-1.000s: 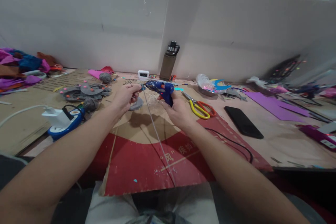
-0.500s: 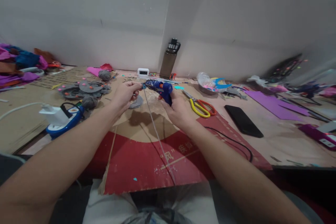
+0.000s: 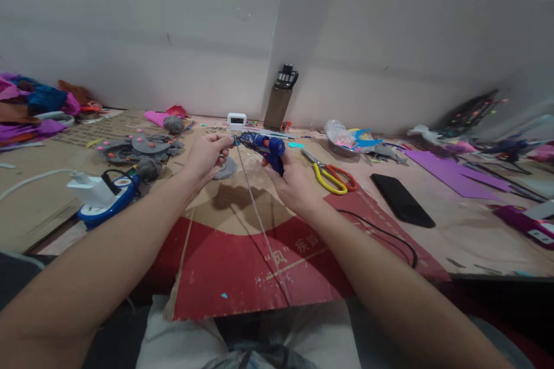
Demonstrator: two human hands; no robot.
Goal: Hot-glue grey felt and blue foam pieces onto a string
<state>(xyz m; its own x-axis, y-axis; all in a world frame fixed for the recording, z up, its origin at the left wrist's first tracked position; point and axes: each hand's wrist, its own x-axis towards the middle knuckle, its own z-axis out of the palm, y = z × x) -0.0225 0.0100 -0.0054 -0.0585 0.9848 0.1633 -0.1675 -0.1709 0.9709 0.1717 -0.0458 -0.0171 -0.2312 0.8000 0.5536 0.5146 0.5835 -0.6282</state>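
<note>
My right hand is wrapped round the grip of a blue hot glue gun, whose nozzle points left. My left hand is pinched shut on a small blue piece held right at the nozzle tip. Both hands hover above a sheet of red and brown cardboard that covers the table in front of me. A thin stick runs from the piece down toward me. A grey felt disc lies on the cardboard just under my left hand.
Yellow and orange scissors and a black phone lie right of my hands. A dark water bottle stands at the wall. A blue and white power strip sits left, near grey felt pieces. Purple sheets lie far right.
Both hands with the glue gun and the small piece have stayed nearly in place. The view has shifted slightly.
</note>
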